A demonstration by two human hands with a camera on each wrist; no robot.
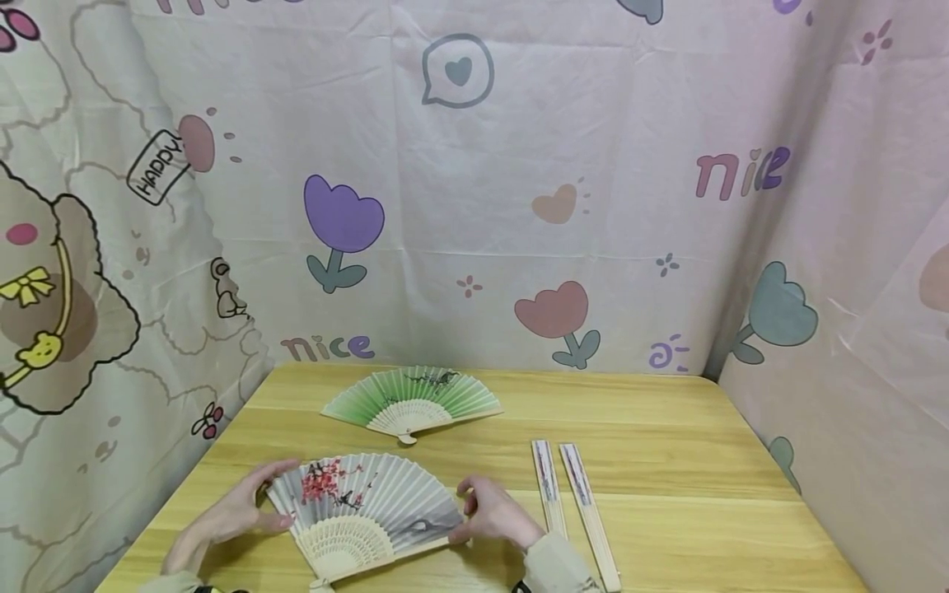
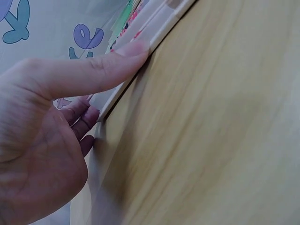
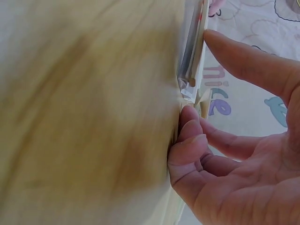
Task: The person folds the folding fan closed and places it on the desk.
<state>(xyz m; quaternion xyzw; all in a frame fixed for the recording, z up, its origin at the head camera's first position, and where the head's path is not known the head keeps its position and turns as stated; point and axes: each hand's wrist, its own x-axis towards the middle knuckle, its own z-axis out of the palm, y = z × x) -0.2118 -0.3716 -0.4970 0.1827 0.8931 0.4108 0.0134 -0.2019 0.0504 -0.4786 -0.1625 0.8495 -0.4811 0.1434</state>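
By the look of it, the work is about halfway: of four folding fans on the wooden desk (image 1: 689, 461), two are spread and two slim ones are not yet unfolded. The plum-blossom fan (image 1: 371, 502) lies between the hands near the desk's front left, its pivot toward the near edge. The left hand (image 1: 240, 506) grips its left guard rib, thumb pressed along the edge and fingers curled at the upper corner. The right hand (image 1: 495, 512) holds its right end, thumb on the edge and fingers bent in close to the desktop.

This fan's pleated leaf is whitish grey, darkening toward the right, with red blossoms (image 1: 324, 482) at upper left and small dark birds; its pale ribs (image 1: 344, 542) are pierced in a lacy pattern. It looks almost fully fanned out.

The green fan (image 1: 418, 402) lies spread by the far edge, left of centre. The left folded fan (image 1: 548, 486) and right folded fan (image 1: 591, 517) lie side by side, toward the right edge.
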